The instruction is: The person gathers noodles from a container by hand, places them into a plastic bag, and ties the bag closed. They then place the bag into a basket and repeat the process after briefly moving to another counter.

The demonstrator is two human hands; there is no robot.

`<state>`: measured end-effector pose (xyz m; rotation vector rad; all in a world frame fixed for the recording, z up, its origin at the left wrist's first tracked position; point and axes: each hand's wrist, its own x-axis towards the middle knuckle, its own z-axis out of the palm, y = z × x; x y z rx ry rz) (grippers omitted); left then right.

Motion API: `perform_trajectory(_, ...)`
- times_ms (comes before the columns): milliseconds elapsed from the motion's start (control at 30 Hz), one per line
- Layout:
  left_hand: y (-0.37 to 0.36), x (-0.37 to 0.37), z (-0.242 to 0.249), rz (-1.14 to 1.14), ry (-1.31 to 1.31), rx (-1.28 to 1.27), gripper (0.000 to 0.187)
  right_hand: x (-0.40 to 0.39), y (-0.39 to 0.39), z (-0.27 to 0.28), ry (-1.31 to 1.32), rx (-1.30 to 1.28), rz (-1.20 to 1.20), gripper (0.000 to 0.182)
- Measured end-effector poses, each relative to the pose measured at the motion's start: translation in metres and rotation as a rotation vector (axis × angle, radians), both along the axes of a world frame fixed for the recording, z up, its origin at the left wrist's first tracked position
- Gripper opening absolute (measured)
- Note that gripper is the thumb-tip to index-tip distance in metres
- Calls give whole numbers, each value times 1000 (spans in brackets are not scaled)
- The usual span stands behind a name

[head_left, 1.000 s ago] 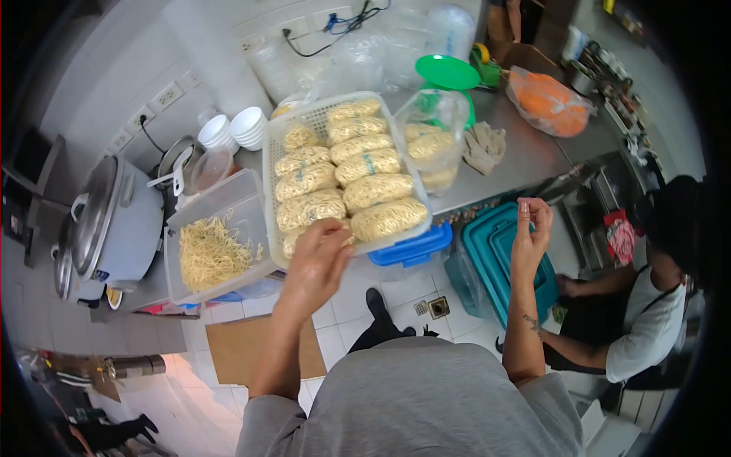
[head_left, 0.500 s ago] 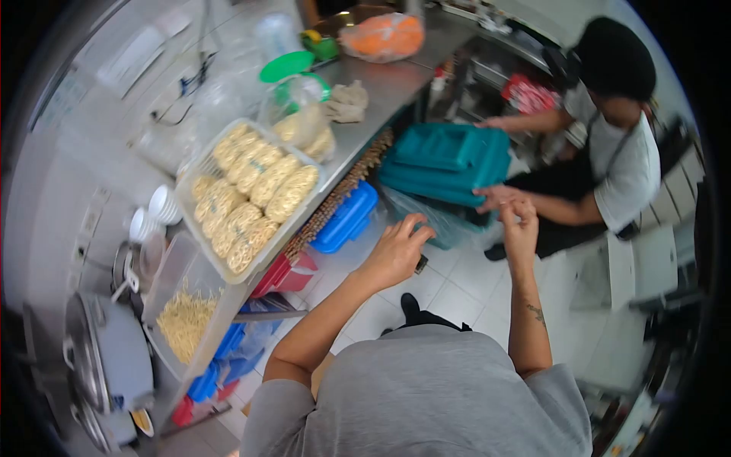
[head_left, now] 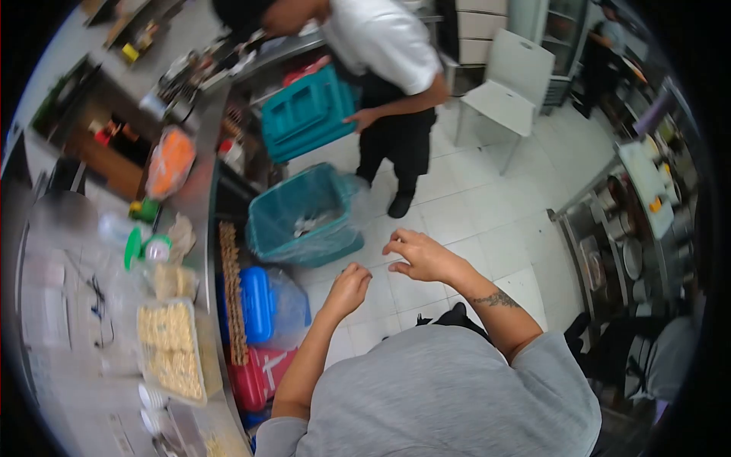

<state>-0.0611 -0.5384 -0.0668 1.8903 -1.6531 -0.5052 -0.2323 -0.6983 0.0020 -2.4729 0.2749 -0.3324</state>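
My left hand (head_left: 348, 290) is in mid-air, fingers curled in together; whatever they may hold is too small to make out. To its right, my right hand (head_left: 422, 257) has thumb and fingers bent but apart, with nothing between them. Just beyond both hands stands a teal plastic bin (head_left: 268, 221) lined with a clear bag, a little whitish stuff at its bottom. A co-worker (head_left: 396, 84) holds the bin's teal lid (head_left: 308, 114) above it, tilted. Neither of my hands touches the bin.
Left runs a steel counter (head_left: 199, 228) with a tray of packed noodles (head_left: 171, 346) and an orange bag (head_left: 170, 161). Blue-lidded (head_left: 256, 305) and red (head_left: 247, 381) containers sit beneath. A white chair (head_left: 502, 107) stands beyond; shelving (head_left: 601, 236) lies right, with other people nearby.
My view has swung right. The co-worker has stood up and lifted the lid off the bin, exposing its bagged inside. My hands have come closer together; the left one's fingers have curled in.
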Motion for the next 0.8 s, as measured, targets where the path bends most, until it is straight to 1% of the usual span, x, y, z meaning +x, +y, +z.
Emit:
perform_trajectory(133,-89,-46,-5,-128,-16,69,10,-91,-58,-10,139,9,-157,31)
perform_trajectory(233,-156,-93,-18,-274,-26,45,10,-169,-100,-8,226,49,-384,33)
perform_trajectory(333,-218,-144,-24,-405,-45,66,11,-229,-133,-7,381,30,-619,33)
perform_trajectory(400,-256,-172,-20,-500,-68,88,11,-254,-153,-1,369,75,-640,32)
perform_trajectory(467,-294,-191,-11,-573,-97,124,11,-264,-177,2,339,142,-626,33)
perform_trajectory(533,-335,-199,-3,-629,-139,181,11,-263,-206,-2,273,143,-589,33)
perform_trajectory(633,-409,-191,13,-654,-175,136,11,-245,-257,-4,209,127,-534,33)
perform_trajectory(733,-486,-172,45,-585,-60,5,13,-220,-321,-5,196,114,-492,33)
perform_trajectory(800,-538,-156,64,-552,-64,-64,15,-204,-364,-4,217,114,-492,33)
